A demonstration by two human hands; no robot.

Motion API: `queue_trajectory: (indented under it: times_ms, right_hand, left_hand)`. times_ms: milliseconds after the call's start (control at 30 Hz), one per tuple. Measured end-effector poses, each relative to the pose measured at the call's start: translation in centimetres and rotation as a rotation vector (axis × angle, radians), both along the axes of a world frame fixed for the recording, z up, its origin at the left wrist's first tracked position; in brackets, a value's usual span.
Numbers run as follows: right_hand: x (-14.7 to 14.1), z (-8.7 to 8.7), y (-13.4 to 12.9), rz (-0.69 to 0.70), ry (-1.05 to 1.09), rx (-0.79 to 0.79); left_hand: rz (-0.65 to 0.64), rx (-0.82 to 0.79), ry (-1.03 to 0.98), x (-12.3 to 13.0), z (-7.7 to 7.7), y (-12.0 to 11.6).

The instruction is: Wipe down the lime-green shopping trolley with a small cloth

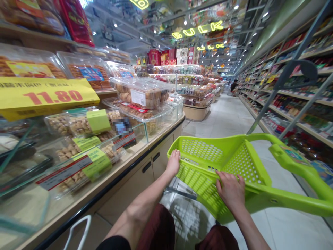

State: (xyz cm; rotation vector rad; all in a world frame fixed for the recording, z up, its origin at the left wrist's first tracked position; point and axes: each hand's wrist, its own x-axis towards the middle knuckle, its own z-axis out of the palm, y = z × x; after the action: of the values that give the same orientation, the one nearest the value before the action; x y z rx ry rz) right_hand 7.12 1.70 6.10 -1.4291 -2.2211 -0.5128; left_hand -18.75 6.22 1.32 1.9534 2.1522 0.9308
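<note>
My left hand (173,163) curls over the near rim of a lime-green plastic shopping cart basket (201,150), whose walls are perforated. My right hand (229,189) lies further right, its fingers hooked over the same basket's inner edge. The cart's green handle (293,180) runs off to the right, beyond my right hand. To the left of my left hand stands a glass-sided counter (145,173) holding clear plastic boxes of pastries (140,93). Neither hand touches the counter.
A yellow price sign (44,97) reading 11.80 hangs over the counter. Tall grocery shelves (293,100) line the right of the tiled aisle. A round display island (195,97) stands ahead, and a person (233,86) is far down the aisle. A white loop handle (79,232) rises at bottom left.
</note>
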Motion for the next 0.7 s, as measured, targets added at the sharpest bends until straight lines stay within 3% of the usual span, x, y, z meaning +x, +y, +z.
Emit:
queue_trajectory:
  times_ms: [167,267,400,600,700]
  right_hand:
    - [0.0,-0.2,0.1,-0.005,-0.004,-0.006]
    - [0.2,-0.2,0.1,0.006,-0.016,-0.001]
    - [0.4,-0.1,0.0,0.023,-0.035,-0.006]
    - [0.3,-0.3,0.1,0.018,-0.017,0.011]
    - [0.3,-0.5,0.2,0.017,-0.007,0.016]
  left_hand:
    - [-0.316,0.067,0.029,6.3,0.6,-1.3]
    - [-0.412,0.089,0.089,8.1,1.0,-2.0]
    - [-0.374,0.020,0.158,5.3,1.1,-1.6]
    - [0.023,-0.120,0.111,-1.9,1.0,-0.4]
    - [0.063,-0.117,0.064,-2.0,0.7,-0.3]
